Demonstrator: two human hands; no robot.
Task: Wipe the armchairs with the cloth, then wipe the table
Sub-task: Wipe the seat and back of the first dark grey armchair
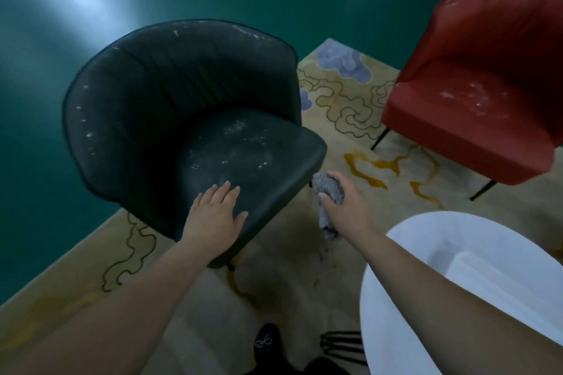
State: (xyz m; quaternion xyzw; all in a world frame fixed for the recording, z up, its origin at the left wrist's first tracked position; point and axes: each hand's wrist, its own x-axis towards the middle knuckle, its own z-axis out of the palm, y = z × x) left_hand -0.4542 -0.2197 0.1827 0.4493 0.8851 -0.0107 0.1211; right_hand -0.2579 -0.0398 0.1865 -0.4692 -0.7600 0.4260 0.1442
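Observation:
A dark green armchair (170, 106) stands in the middle left, its seat and back speckled with white dust. My left hand (214, 211) rests flat on the front edge of its seat, fingers straight. My right hand (341, 201) grips a bunched grey cloth (327, 187) just right of the seat's front corner, with a tail of cloth hanging below the hand. A red armchair (475, 79) stands at the upper right, with white dust on its seat and top edge. The round white table (426, 240) fills the lower right, under my right forearm.
Both chairs stand on a beige rug (344, 106) with wavy dark lines, yellow streaks and lilac patches. Glossy teal floor (61, 39) lies beyond it. A dark shoe (266, 341) and black table legs (341, 344) show at the bottom.

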